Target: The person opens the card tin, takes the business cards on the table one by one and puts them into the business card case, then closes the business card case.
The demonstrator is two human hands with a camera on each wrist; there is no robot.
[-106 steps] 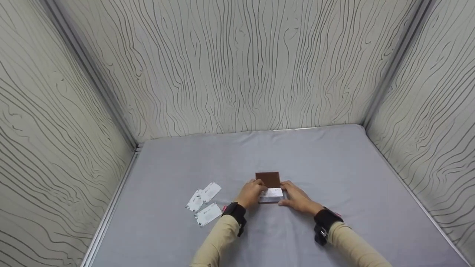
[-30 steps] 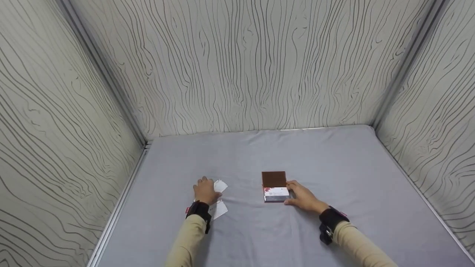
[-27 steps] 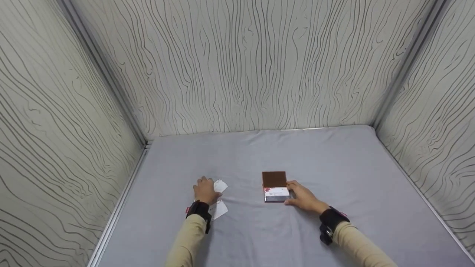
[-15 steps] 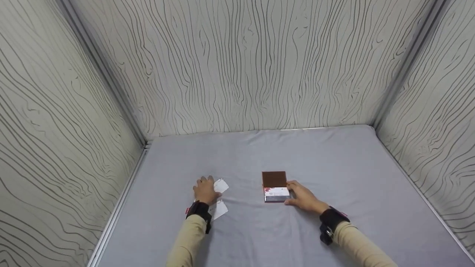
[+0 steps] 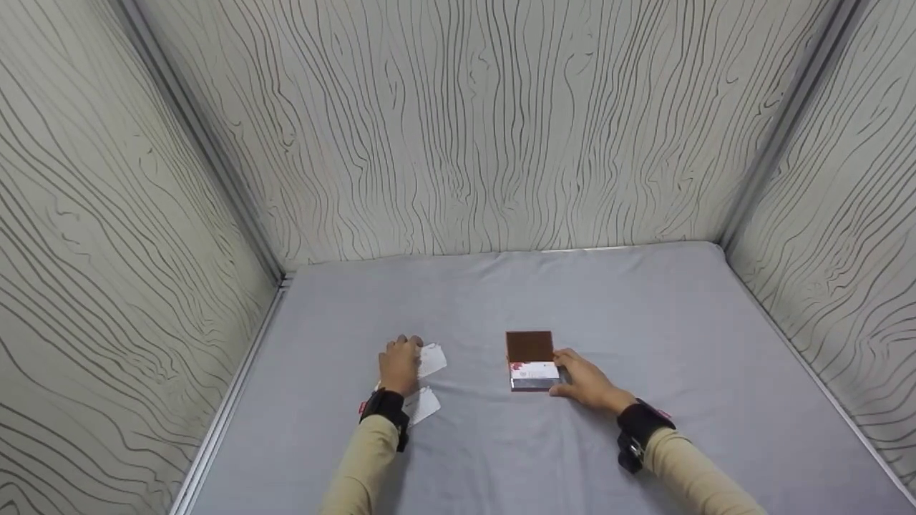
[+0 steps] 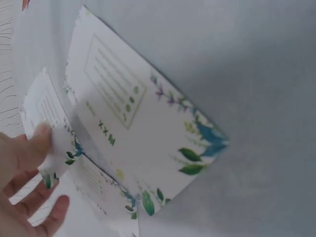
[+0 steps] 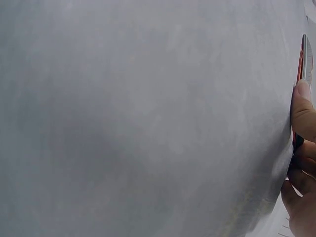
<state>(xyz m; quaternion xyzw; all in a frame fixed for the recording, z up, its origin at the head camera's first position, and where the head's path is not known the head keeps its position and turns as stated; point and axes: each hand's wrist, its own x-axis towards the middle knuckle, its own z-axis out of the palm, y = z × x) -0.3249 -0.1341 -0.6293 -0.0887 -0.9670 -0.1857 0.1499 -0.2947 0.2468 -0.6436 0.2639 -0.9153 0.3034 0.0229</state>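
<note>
My left hand (image 5: 399, 363) pinches a white business card (image 5: 432, 360) with leaf decoration, thumb on top and fingers beneath in the left wrist view. Nearer to me lies another card (image 5: 424, 405), partly behind the wrist. A third card (image 6: 98, 187) sits under the pinched one in the left wrist view, mostly hidden from the head view. At mid-table, a brown card case (image 5: 529, 346) lies with its lid folded back. A white card with a red print (image 5: 537, 370) is in its lower half. My right hand (image 5: 587, 379) grips the case's right edge.
Grey cloth (image 5: 494, 458) covers the table, with small wrinkles. Wood-grain patterned panels (image 5: 458, 129) stand at the back and both sides. A metal rail (image 5: 222, 393) runs along the left edge. Black cameras (image 5: 386, 415) are strapped to both wrists.
My left hand left the case for the loose cards on the left. In the last half second it has gripped one card and shifted it slightly right. My right hand stays at the case.
</note>
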